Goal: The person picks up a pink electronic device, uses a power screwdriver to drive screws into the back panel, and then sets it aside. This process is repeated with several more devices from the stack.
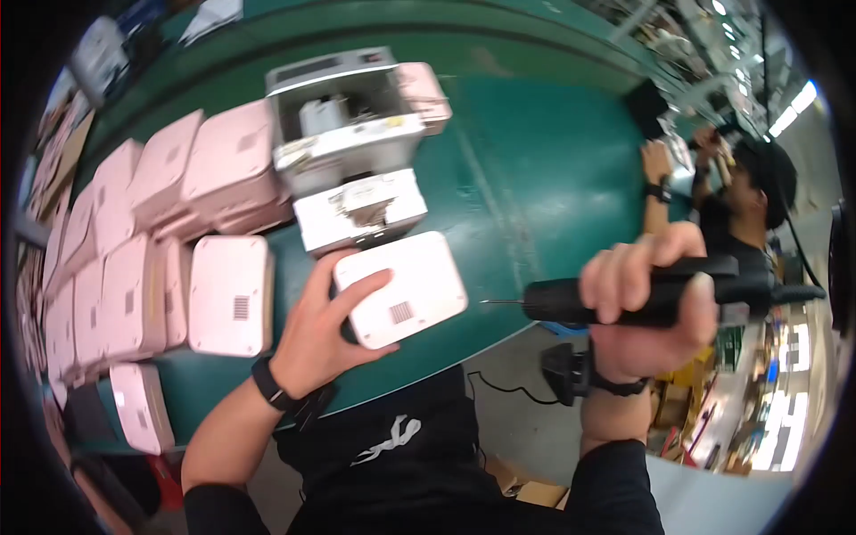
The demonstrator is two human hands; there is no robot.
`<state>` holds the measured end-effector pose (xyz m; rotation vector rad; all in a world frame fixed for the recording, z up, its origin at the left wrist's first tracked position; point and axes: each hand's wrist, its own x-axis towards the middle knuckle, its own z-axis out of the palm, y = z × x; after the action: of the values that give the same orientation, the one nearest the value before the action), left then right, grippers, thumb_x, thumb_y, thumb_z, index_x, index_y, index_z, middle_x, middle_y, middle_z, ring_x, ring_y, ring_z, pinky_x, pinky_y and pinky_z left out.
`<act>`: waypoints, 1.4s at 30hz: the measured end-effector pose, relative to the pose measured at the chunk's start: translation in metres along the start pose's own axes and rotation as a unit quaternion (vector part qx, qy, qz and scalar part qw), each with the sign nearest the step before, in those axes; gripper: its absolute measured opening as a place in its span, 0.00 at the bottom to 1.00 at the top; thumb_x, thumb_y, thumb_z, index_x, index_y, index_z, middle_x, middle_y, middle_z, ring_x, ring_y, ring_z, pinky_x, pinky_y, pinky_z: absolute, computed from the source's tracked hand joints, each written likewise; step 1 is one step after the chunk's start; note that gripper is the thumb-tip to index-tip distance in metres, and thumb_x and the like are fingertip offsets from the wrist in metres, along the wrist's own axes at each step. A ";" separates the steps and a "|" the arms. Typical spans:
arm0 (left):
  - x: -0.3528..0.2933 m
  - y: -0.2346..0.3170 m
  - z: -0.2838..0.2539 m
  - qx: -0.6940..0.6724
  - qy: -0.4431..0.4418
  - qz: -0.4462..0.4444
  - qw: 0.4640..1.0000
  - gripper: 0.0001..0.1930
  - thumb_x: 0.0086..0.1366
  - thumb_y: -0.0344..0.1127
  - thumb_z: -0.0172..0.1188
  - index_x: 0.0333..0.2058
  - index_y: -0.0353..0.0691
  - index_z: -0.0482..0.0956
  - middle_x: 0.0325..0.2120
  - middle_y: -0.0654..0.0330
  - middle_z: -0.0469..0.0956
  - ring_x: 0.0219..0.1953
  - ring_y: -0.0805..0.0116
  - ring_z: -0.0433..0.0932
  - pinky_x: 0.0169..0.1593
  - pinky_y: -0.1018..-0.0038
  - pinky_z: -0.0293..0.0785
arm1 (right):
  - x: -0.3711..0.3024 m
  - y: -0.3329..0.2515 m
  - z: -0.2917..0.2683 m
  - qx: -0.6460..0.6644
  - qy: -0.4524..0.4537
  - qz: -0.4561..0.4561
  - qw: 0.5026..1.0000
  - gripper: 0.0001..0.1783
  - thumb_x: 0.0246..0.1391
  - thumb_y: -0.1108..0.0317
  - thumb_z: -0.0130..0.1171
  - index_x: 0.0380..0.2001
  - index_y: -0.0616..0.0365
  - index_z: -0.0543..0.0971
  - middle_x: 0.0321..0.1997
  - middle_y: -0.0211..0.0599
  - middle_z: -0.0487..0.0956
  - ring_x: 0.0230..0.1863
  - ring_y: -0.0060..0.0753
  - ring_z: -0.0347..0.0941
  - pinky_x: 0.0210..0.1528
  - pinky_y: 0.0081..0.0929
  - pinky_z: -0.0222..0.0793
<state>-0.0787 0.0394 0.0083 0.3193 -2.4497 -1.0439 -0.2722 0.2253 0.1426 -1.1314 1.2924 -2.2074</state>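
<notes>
Gripping, seemingly for steadiness, one white vented case (419, 278): left hand (314, 325); closed around one black power screwdriver (557, 301), bit (502, 301) apart from the case: right hand (642, 337).

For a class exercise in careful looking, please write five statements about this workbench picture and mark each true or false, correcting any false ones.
1. The right hand holds a black screwdriver. True.
2. The left hand grips a white casing. True.
3. The black screwdriver's tip touches the white casing. False: a gap shows between them.
4. The tabletop is green. True.
5. The left wrist is bare. False: it wears a black band.
</notes>
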 end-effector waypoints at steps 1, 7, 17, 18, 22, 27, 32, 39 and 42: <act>0.000 -0.002 -0.001 -0.013 0.002 0.001 1.000 0.42 0.37 0.34 0.79 0.56 0.51 0.75 0.55 0.48 0.65 0.56 0.46 0.70 0.57 0.60 0.72 | 0.004 0.005 0.003 -0.012 -0.010 -0.006 1.000 0.20 0.60 0.49 0.50 0.37 0.56 0.65 0.20 0.32 0.69 0.15 0.26 0.63 0.21 0.29 0.63; -0.014 -0.013 -0.001 -0.022 0.019 -0.019 0.999 0.41 0.37 0.34 0.79 0.56 0.52 0.76 0.55 0.49 0.65 0.55 0.47 0.71 0.56 0.60 0.72 | 0.001 0.027 0.019 -0.011 -0.033 0.038 0.999 0.21 0.56 0.50 0.55 0.39 0.56 0.65 0.21 0.34 0.70 0.18 0.28 0.66 0.26 0.31 0.66; -0.017 -0.013 0.001 -0.032 0.014 -0.039 0.999 0.43 0.34 0.31 0.79 0.56 0.55 0.76 0.54 0.50 0.66 0.55 0.48 0.71 0.56 0.61 0.73 | -0.005 0.055 0.018 -0.016 -0.030 0.040 0.999 0.20 0.58 0.49 0.52 0.36 0.55 0.64 0.18 0.31 0.67 0.13 0.24 0.60 0.19 0.27 0.61; -0.015 -0.013 0.000 -0.034 0.015 -0.038 0.999 0.43 0.34 0.31 0.79 0.56 0.55 0.76 0.54 0.50 0.66 0.55 0.48 0.71 0.56 0.61 0.73 | -0.003 0.056 0.018 -0.019 -0.031 0.039 0.999 0.20 0.58 0.49 0.52 0.36 0.55 0.64 0.18 0.31 0.67 0.13 0.24 0.60 0.19 0.27 0.61; -0.009 -0.016 -0.004 -0.027 0.023 -0.031 0.999 0.43 0.34 0.32 0.79 0.55 0.55 0.76 0.54 0.50 0.66 0.55 0.48 0.71 0.56 0.60 0.72 | 0.003 0.059 0.020 -0.012 -0.043 0.027 0.999 0.20 0.58 0.49 0.52 0.36 0.55 0.64 0.18 0.31 0.66 0.13 0.24 0.60 0.19 0.27 0.61; -0.013 -0.014 -0.009 -0.019 0.026 -0.020 0.999 0.43 0.35 0.33 0.79 0.56 0.55 0.76 0.55 0.50 0.66 0.55 0.48 0.71 0.57 0.60 0.72 | 0.019 0.052 0.023 -0.006 -0.089 0.030 0.996 0.20 0.58 0.49 0.52 0.36 0.55 0.64 0.18 0.31 0.66 0.12 0.24 0.60 0.19 0.27 0.61; -0.015 -0.014 -0.005 -0.029 0.028 -0.017 0.999 0.42 0.36 0.35 0.79 0.56 0.55 0.76 0.55 0.50 0.66 0.56 0.47 0.70 0.57 0.60 0.71 | 0.053 0.044 0.066 0.064 -0.100 -0.009 0.993 0.19 0.60 0.50 0.51 0.37 0.55 0.65 0.18 0.31 0.67 0.14 0.26 0.62 0.21 0.28 0.63; -0.018 -0.012 -0.005 -0.037 0.021 -0.022 0.999 0.41 0.37 0.36 0.78 0.56 0.56 0.75 0.55 0.50 0.65 0.57 0.47 0.69 0.58 0.60 0.70 | 0.084 0.080 0.106 -0.023 -0.118 0.031 0.992 0.16 0.63 0.54 0.47 0.39 0.56 0.66 0.20 0.33 0.68 0.16 0.27 0.64 0.24 0.31 0.64; -0.021 -0.013 -0.005 -0.039 0.014 -0.031 0.999 0.42 0.37 0.36 0.78 0.57 0.56 0.75 0.56 0.50 0.65 0.57 0.47 0.69 0.59 0.60 0.70 | 0.081 0.081 0.109 -0.030 -0.121 0.059 0.990 0.16 0.63 0.54 0.47 0.39 0.55 0.66 0.20 0.33 0.69 0.16 0.28 0.64 0.24 0.31 0.64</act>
<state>-0.0579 0.0354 -0.0050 0.3842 -2.3816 -1.1498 -0.2459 0.0700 0.1407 -1.2663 1.2923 -1.8920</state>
